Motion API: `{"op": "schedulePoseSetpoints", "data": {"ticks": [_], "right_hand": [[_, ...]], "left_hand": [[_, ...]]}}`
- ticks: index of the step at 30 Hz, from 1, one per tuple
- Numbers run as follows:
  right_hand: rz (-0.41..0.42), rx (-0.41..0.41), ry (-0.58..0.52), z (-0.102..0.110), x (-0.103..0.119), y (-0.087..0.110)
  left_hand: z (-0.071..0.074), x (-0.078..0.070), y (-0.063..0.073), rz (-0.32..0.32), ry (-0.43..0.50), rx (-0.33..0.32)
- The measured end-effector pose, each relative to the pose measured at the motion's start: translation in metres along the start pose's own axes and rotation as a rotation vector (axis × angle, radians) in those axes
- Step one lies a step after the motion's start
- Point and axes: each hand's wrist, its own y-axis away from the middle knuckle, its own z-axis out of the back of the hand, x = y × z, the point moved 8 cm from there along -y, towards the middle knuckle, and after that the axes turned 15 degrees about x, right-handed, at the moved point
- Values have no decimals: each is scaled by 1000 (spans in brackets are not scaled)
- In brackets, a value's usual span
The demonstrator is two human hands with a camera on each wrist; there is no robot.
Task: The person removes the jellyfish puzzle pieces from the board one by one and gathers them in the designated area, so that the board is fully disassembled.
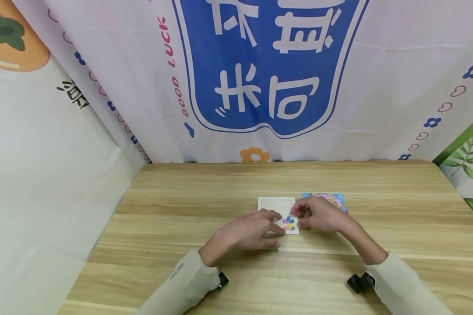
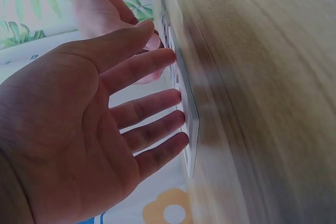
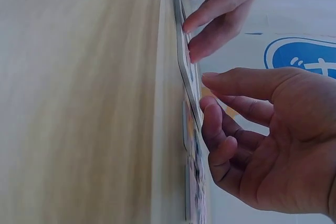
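A white puzzle tray (image 1: pixel 275 204) with a raised border lies on the wooden table. In its near right corner sits a colourful jigsaw piece (image 1: pixel 289 223). My left hand (image 1: pixel 254 230) reaches over the tray from the left; its fairly straight fingertips rest on the tray in the left wrist view. At the tray's right edge is my right hand (image 1: pixel 321 214), fingers loosely bent, thumb and index tips close by the border. Nothing shows between them in the right wrist view. Partly hidden under this hand are more printed puzzle pieces (image 1: pixel 339 199), blue and pink.
The wooden table (image 1: pixel 173 218) reaches back to a white curtain (image 1: pixel 150 78) with a blue printed panel. A white cloth (image 1: pixel 43 175) hangs along the left side. Both sleeves carry dark wrist cameras, such as the one at the right cuff (image 1: pixel 360 282).
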Motion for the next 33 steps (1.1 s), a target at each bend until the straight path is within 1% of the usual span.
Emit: {"op": "schedulePoseSetpoints", "data": {"ticks": [4,11,21,28,33], "right_hand": [[9,5,5,-2,3,-3],[29,5,-5,-6,3,-9],[23,-4,31,-14,4,-13],[1,-15,32,-15,4,-13],[-11,-25,41,-13,4,-13]], "left_hand": [[0,1,0,3,4,-1],[-1,1,0,-10,9,-10],[-2,1,-1,-5,28,-10],[-3,2,-2,3,41,-14],[-2,2,-2,-3,48,-16]]}}
